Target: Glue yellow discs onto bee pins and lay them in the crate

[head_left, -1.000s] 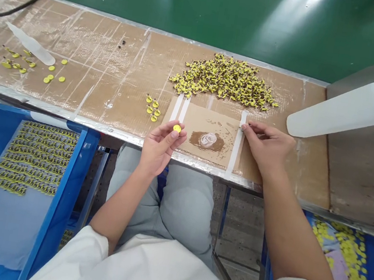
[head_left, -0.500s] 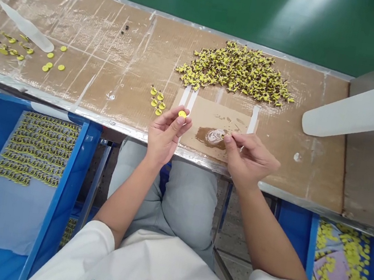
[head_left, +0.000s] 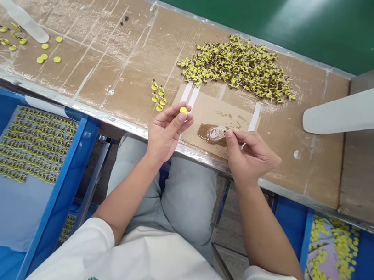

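Note:
Between the thumb and fingers of my left hand [head_left: 167, 130] is a small round yellow disc [head_left: 183, 110], its flat face up. My right hand [head_left: 250, 156] pinches a tiny yellow-and-dark figure [head_left: 225, 133], mostly hidden by the fingertips, at the edge of a glossy clear puddle [head_left: 216, 133]. That puddle lies on a brown-stained piece of cardboard [head_left: 209, 103] taped to the bench. Left of my left hand stand several yellow discs with dark figures on them [head_left: 160, 100]. Beyond the cardboard is a large heap of small yellow-and-dark figures [head_left: 240, 68].
A blue bin [head_left: 40, 230] at the left holds rows of figures on discs. Another blue bin [head_left: 306, 240] at the right holds loose yellow discs. White curved strips [head_left: 358, 106] cross the bench's right and left ends. More discs [head_left: 56, 59] lie at the left.
The view has shifted slightly. My right hand stays at the puddle with its fingertips pinched, and my left hand still holds the yellow disc.

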{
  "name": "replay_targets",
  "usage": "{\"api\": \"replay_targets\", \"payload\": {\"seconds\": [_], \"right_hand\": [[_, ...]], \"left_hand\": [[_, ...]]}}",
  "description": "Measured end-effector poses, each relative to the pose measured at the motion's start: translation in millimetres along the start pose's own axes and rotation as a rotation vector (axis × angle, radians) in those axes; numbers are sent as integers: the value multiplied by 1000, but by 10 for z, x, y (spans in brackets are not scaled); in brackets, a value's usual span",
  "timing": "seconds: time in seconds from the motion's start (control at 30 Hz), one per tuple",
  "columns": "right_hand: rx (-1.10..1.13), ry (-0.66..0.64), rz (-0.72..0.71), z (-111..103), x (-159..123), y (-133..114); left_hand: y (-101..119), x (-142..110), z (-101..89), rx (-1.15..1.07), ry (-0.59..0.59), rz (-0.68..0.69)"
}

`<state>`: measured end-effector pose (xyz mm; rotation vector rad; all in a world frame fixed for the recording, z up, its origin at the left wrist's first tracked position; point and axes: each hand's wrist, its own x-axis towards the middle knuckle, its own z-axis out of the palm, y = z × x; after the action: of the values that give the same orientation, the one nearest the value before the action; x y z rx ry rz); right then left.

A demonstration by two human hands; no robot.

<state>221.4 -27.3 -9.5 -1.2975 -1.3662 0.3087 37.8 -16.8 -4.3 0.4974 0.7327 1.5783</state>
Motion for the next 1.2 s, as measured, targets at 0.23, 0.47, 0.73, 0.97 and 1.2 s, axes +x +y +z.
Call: {"api": "replay_targets", "payload": {"seconds": [0.23,0.47,0.73,0.97,1.2], "right_hand": [[-16,12,5,-17,3,9],[-17,25,-140,-113,17,104],[-135,-48,-193,-148,-23,166],[-127,-57,-270,-110,21,127],[-46,-71,-352,-93,40,112]], "left_hand": [[-2,6,-5,21,48,-40],[6,0,-4,27,30,-30],[4,7,-2,31,42,-40],[2,2,-8,29,15,-20],[0,8,-13,52,31,-34]]}}
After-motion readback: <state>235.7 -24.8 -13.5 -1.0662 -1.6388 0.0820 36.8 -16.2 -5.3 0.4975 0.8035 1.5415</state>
